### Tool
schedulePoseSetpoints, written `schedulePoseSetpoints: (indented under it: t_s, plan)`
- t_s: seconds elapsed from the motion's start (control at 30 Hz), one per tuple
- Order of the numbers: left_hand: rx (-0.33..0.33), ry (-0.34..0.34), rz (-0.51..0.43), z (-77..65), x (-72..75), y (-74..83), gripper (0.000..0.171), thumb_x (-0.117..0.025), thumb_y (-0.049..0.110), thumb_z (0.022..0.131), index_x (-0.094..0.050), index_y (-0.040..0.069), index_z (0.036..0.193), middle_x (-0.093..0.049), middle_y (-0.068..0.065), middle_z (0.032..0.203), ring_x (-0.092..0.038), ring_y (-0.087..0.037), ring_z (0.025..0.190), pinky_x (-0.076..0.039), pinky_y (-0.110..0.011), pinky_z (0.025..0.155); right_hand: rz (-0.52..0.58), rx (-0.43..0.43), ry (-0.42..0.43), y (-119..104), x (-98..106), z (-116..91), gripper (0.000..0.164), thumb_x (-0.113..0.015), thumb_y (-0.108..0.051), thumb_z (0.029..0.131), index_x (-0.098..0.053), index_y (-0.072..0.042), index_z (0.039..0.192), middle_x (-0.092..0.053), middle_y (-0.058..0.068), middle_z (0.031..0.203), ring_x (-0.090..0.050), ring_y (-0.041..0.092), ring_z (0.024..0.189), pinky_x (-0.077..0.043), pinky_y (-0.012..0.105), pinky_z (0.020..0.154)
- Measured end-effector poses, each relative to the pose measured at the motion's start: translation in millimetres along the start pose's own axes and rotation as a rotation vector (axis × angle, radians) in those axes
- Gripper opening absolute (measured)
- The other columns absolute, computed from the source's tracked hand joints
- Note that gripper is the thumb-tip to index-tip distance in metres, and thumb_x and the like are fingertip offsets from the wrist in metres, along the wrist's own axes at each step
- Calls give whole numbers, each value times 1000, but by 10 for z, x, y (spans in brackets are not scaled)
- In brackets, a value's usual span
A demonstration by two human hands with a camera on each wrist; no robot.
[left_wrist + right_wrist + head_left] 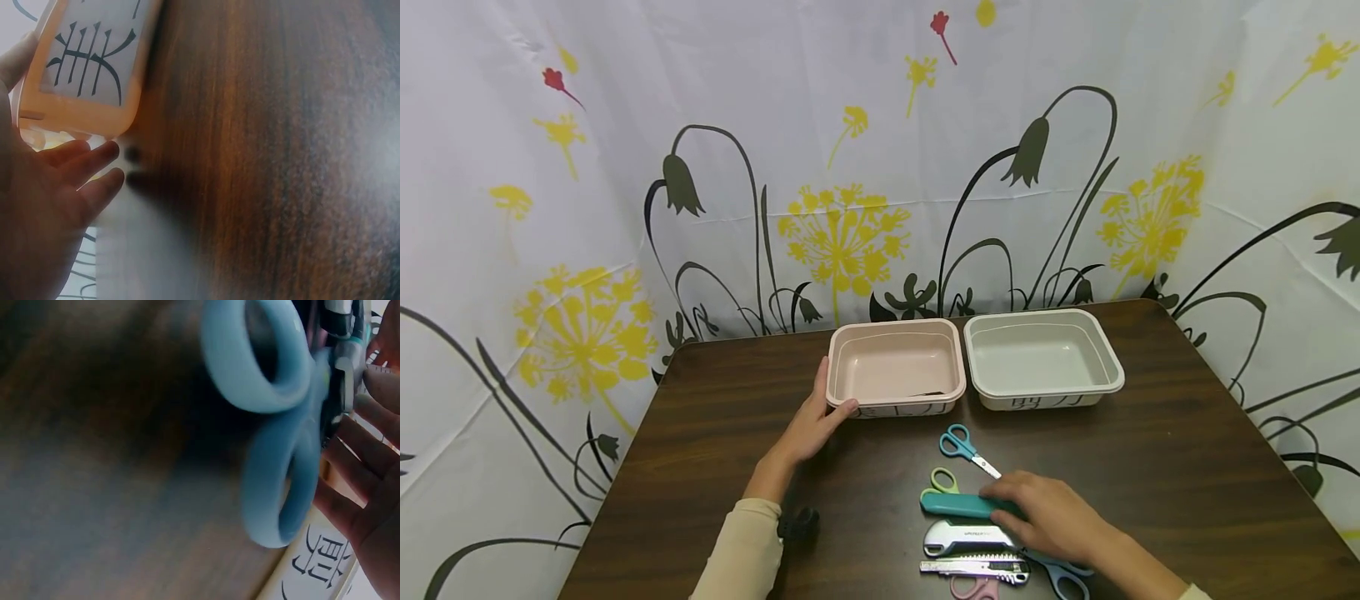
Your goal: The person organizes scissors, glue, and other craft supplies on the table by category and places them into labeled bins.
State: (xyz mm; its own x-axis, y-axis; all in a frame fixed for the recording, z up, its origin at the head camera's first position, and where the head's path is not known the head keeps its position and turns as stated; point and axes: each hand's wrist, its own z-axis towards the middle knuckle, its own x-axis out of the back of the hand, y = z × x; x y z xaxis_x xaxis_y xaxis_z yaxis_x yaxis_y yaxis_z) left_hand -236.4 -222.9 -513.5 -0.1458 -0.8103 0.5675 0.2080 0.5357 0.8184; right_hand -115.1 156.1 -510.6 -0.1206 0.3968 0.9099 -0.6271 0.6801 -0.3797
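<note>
My left hand [812, 421] rests on the left end of a pink tub [887, 408], thumb at its front corner and fingers along the side. In the left wrist view those fingers lie loosely beside the tub's lettered wall [87, 62]. Over the row of cutting tools, my right hand [1048, 512] pinches the right end of a long teal tool [958, 504], whose far end is hidden under the fingers. Green-handled scissors [942, 479] lie just beyond it. On the near side is a white and grey utility knife [962, 536]. Grey-blue scissors [281, 456] are close under the right wrist.
A pale grey tub [1045, 392] stands right of the pink one. Small blue scissors [957, 442] lie in front of the tubs. Nearest me are a silver snap-off cutter [973, 567] and pink-handled scissors [976, 588]. A flowered curtain [880, 150] hangs behind the table [1165, 467].
</note>
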Motion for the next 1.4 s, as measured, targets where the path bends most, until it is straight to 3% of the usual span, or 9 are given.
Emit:
schedulePoseSetpoints:
  t_s: [0.2, 0.43, 0.67, 0.8, 0.97, 1.2, 1.4]
  plan:
    - [20, -2, 16, 7, -13, 17, 95, -63, 42, 95, 5, 22, 159, -23, -19, 158, -38, -37, 136, -29, -57, 107, -31, 6, 35, -15, -16, -45, 26, -70, -29, 91, -71, -21, 116, -66, -10, 110, -63, 11, 102, -53, 39, 77]
    - [34, -10, 24, -11, -8, 25, 95, -63, 42, 95, 5, 24, 158, -23, -18, 158, -38, -36, 136, -29, -57, 107, -15, 6, 18, -35, -8, -56, 30, -71, -28, 91, -70, -20, 119, -64, -10, 112, -63, 12, 102, -53, 40, 77]
    - [31, -6, 24, -30, -2, 9, 94, -62, 43, 95, 6, 26, 158, -22, -18, 159, -37, -36, 137, -29, -58, 107, 36, 37, 48, -26, -43, -49, 35, -75, -24, 87, -69, -18, 121, -54, -14, 101, -49, -1, 75, -46, 27, 61]
    - [30, -3, 21, -31, -1, 16, 94, -62, 44, 95, 5, 26, 158, -23, -17, 159, -38, -36, 136, -29, -58, 107, 70, 40, 48, -39, -58, -61, 33, -74, -20, 87, -69, -16, 119, -49, -14, 102, -45, -3, 70, -41, 23, 57]
    - [35, -10, 31, -29, -4, 13, 95, -62, 45, 95, 5, 24, 158, -21, -17, 159, -37, -37, 137, -28, -58, 107, 100, 67, 66, -53, -64, -62, 24, -73, -14, 88, -71, -19, 111, -52, -14, 101, -48, -3, 72, -43, 23, 58]
    - [30, -3, 33, -20, 0, 4, 94, -62, 44, 95, 4, 21, 159, -22, -17, 159, -37, -37, 137, -28, -59, 107, 10, 108, 60, -60, -44, -35, 22, -72, -16, 89, -71, -18, 111, -66, -12, 105, -64, 7, 93, -53, 35, 73]
    - [21, 8, 41, -9, -1, 4, 95, -63, 43, 95, 2, 17, 159, -25, -19, 158, -39, -37, 135, -29, -59, 106, -48, 131, 70, -53, 10, -1, 22, -73, -17, 87, -72, -19, 109, -68, -13, 103, -66, 7, 91, -53, 35, 70]
